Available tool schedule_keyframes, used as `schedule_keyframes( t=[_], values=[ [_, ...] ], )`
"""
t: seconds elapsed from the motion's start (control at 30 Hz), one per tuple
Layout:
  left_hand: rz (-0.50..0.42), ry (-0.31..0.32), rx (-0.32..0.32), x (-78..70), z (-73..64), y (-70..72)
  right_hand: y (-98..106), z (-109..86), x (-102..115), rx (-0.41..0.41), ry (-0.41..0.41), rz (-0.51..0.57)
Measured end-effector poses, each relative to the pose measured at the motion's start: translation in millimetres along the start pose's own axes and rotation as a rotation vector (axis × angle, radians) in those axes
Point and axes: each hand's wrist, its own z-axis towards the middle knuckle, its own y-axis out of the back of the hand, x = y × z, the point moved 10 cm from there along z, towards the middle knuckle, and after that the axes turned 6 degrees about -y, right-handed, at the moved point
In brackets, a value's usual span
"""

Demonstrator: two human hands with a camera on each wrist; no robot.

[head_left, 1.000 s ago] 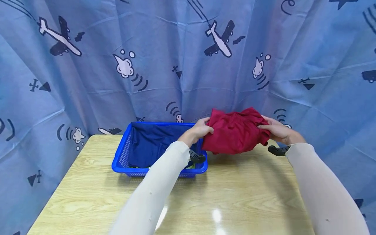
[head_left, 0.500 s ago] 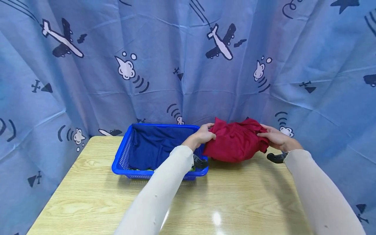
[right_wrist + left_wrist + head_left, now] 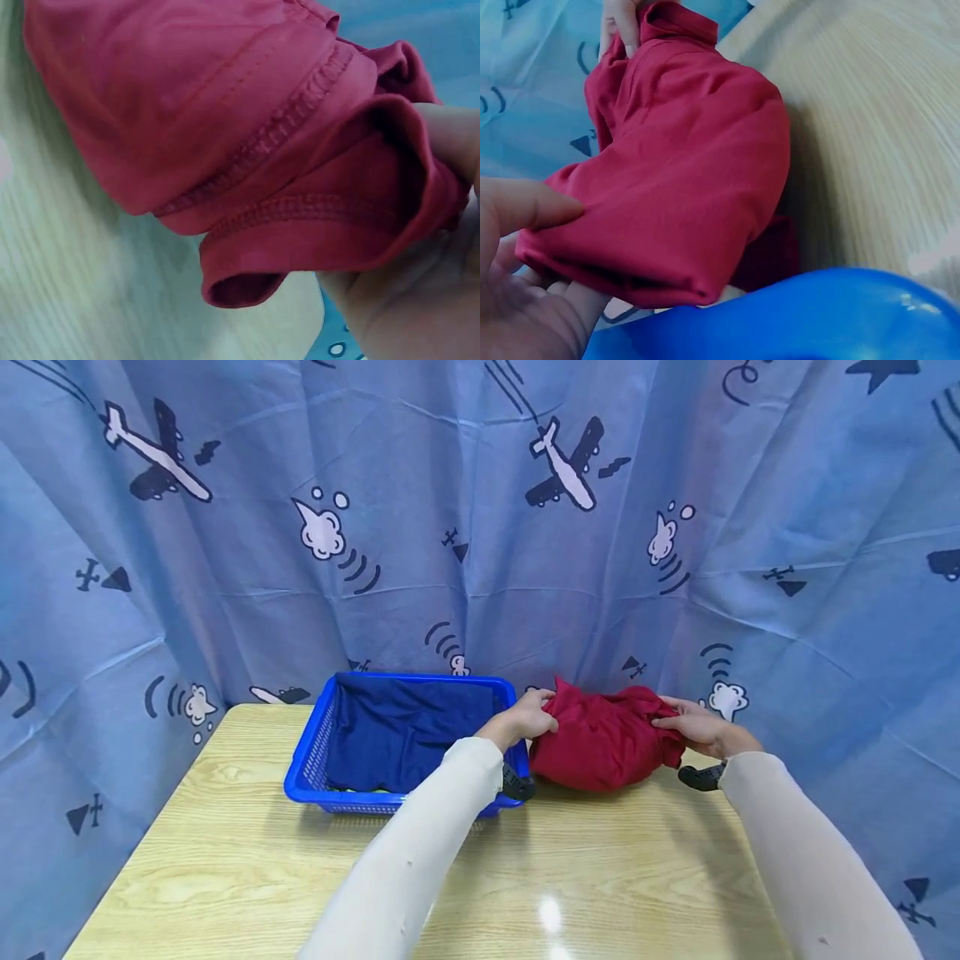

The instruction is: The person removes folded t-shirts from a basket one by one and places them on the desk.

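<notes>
A bunched red garment with stitched hems hangs between both hands, low over the wooden table at the back right. My left hand pinches its left edge, thumb on top and fingers beneath, as the left wrist view of the red cloth shows. At the opposite end, my right hand grips a gathered, hemmed part, an open fold of which faces the right wrist camera. Just left of the garment stands a blue plastic basket; my left forearm passes over its right side.
Dark blue cloth lies inside the basket, with a sliver of green under its front edge. A blue curtain printed with airplanes hangs right behind the wooden table. The table's right edge runs beneath my right forearm.
Both hands have lowered the red garment toward the table, with a slight shift to the right on the left hand's side. The basket has stayed in place.
</notes>
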Motion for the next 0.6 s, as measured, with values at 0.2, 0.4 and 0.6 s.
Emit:
schedule_keyframes(
  t=[0.2,0.4,0.6],
  values=[
    [0.016,-0.009,0.012,5.4,-0.6,-1.9,-4,0.9,-8,0.017,-0.01,0.003],
    [0.055,0.027,-0.012,7.6,-2.0,8.7,3,-2.6,2,-0.009,-0.024,-0.03],
    [-0.054,0.092,0.066,10.7,-4.2,3.7,4,-7.2,-10,-0.025,-0.137,-0.204]
  ],
)
